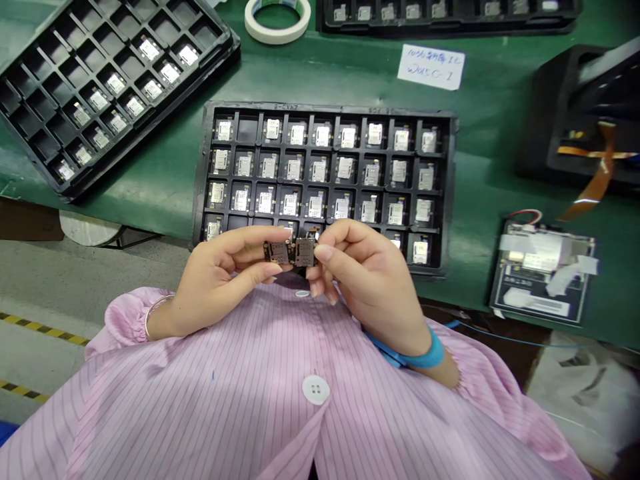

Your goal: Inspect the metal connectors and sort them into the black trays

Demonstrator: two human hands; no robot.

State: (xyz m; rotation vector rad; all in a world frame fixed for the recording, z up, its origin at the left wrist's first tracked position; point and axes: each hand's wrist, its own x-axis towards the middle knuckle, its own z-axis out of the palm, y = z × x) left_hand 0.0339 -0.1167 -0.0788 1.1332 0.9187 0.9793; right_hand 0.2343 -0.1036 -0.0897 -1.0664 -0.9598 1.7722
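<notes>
My left hand [225, 277] pinches a small circuit board [278, 252] with a metal card socket between thumb and fingers. Thumb and forefinger of my right hand [375, 280] grip a second small circuit board [305, 253] of the same look. The two boards are side by side, their edges very close; whether they touch I cannot tell. Both hands are in front of my chest, at the near edge of a black compartment tray [450, 220]. Most visible pockets of this tray hold similar boards. My hands hide part of its nearest row.
A second black tray [150, 127], partly filled, lies tilted at the left. Another tray [450, 28] is at the back, near a tape roll [277, 35] and a handwritten label [431, 67]. At right are a taped device [545, 273] and a black fixture [550, 120] with orange flex cable.
</notes>
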